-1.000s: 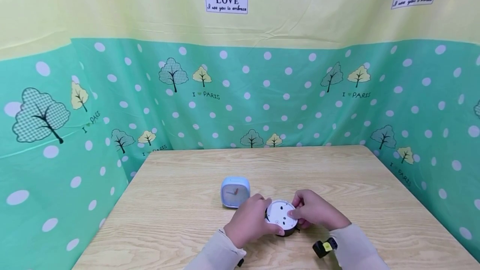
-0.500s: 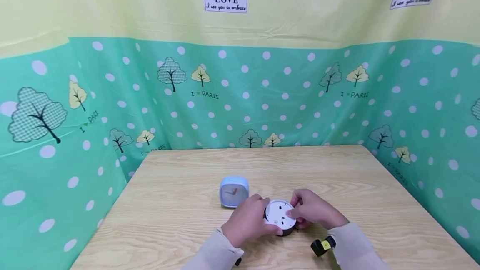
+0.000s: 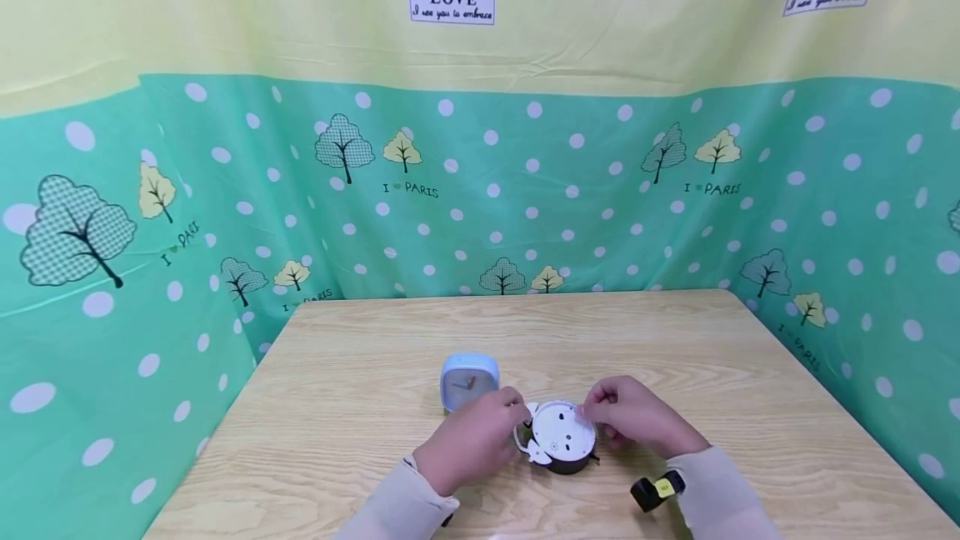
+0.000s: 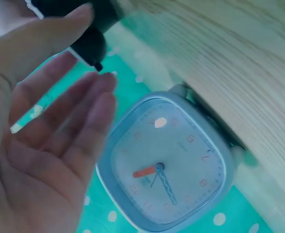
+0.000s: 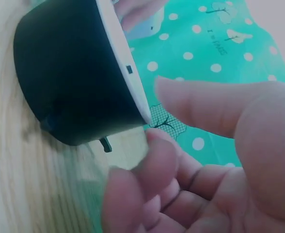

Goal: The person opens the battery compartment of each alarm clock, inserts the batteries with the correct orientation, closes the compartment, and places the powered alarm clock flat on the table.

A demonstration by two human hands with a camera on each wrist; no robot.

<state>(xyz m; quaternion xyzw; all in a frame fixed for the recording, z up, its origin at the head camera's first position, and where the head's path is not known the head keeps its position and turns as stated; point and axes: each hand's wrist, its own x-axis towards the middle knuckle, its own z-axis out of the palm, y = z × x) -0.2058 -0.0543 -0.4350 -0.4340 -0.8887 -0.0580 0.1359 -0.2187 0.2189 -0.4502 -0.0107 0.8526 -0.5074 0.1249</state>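
Observation:
A round twin-bell alarm clock [image 3: 566,433] lies back up on the wooden table, its white back upward and black sides below. White bells and a handle stick out at its left. My left hand [image 3: 474,442] is beside those bells. In the left wrist view the hand [image 4: 50,131] has spread, slightly bent fingers, the thumb near the clock's dark part. My right hand [image 3: 633,413] is at the clock's right rim. Its thumb and bent fingers are apart in the right wrist view, with nothing between them, close to the black side [image 5: 74,73] of the clock.
A light blue square alarm clock [image 3: 468,382] stands upright just behind my left hand, its face toward me. The wooden table [image 3: 360,407] is bordered by a green dotted curtain [image 3: 420,215]. A black wrist device [image 3: 658,490] sits at the right sleeve.
My left hand has let go of the round clock and moved left, uncovering its bells and handle. My right thumb has drawn back from the clock's back toward the rim.

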